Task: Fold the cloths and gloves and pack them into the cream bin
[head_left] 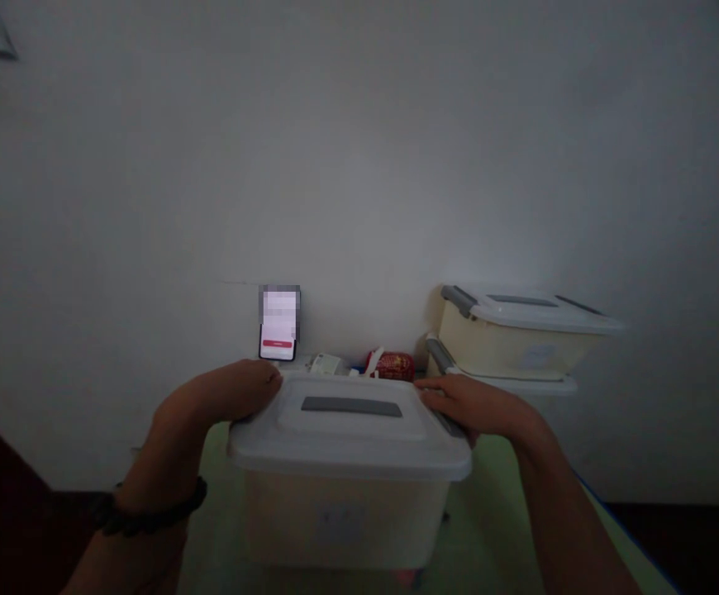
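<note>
A cream storage box with a pale lid (347,434) and a grey handle stands right in front of me. My left hand (235,392) lies over the lid's left end with the fingers curled down on its edge. My right hand (468,405) grips the lid's right end, over the grey side latch. Both wrists reach in from below; a dark bracelet sits on the left one.
Two more lidded cream boxes (521,330) are stacked at the right against the white wall. A phone (279,324) leans on the wall behind the box, beside a small white item (327,364) and a red can (392,364). The surface is pale green.
</note>
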Tool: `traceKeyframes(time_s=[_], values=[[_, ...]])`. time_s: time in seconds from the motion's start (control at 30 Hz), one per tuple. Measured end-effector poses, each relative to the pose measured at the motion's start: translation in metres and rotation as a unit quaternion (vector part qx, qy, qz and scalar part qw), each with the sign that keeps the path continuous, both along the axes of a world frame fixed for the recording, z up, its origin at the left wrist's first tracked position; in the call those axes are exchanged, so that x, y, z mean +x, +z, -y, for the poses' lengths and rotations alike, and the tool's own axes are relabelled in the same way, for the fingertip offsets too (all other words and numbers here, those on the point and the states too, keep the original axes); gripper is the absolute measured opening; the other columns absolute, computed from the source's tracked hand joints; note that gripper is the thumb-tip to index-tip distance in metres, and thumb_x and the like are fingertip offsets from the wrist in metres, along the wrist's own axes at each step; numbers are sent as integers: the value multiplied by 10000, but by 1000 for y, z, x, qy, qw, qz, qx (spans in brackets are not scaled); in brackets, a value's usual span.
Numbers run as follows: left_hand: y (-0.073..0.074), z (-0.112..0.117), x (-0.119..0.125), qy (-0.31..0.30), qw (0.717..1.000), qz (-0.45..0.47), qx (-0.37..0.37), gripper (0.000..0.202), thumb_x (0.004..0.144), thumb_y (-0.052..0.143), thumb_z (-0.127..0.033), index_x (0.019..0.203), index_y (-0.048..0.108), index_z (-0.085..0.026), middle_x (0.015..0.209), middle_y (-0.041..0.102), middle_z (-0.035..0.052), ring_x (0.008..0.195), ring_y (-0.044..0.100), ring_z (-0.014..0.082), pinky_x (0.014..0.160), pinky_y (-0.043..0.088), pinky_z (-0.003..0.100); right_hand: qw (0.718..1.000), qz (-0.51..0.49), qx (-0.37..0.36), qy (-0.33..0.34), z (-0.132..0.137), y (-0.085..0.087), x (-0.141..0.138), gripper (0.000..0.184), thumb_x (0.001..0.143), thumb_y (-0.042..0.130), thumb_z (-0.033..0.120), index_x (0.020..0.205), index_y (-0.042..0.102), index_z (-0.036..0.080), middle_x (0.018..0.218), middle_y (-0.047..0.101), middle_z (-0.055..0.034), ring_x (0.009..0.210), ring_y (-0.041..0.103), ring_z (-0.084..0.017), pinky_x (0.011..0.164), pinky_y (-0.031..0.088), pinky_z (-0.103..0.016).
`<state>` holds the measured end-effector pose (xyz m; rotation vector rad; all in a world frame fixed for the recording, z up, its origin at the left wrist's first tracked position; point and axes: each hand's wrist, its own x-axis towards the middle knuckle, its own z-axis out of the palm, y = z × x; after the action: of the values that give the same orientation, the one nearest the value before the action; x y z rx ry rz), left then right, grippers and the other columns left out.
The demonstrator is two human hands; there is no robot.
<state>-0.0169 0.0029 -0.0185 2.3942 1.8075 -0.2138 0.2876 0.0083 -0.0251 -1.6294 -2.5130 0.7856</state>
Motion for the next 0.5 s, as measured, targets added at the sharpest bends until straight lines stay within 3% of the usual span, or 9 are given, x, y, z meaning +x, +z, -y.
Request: traceKeyframes(time_s=[0.17,0.37,0.5], values=[[0,-2,2,9,1000,-12,-2,439,873,265,-292,848,667,-117,982,704,166,892,658,261,812,487,358,1000,20,-20,7,1,5,-2,401,916,324,294,1157,584,107,941,685,-121,443,589,-91,371,424,-177],[5,1,5,35,999,-6,-7,505,881,234,-305,1074,625,-49,1134,649,205,1036,617,283,922,443,383,999,31,-35,4,3,11,-9,374,911,320,249,1068,608,69,796,678,-120,388,568,-97,369,415,-192],[4,4,6,28,999,21,-10,472,876,254,-292,1012,644,-63,1096,666,201,1003,624,287,900,446,401,999,33,-37,7,1,7,-6,392,918,301,264,1136,575,87,965,666,-145,436,605,-105,355,421,-192]])
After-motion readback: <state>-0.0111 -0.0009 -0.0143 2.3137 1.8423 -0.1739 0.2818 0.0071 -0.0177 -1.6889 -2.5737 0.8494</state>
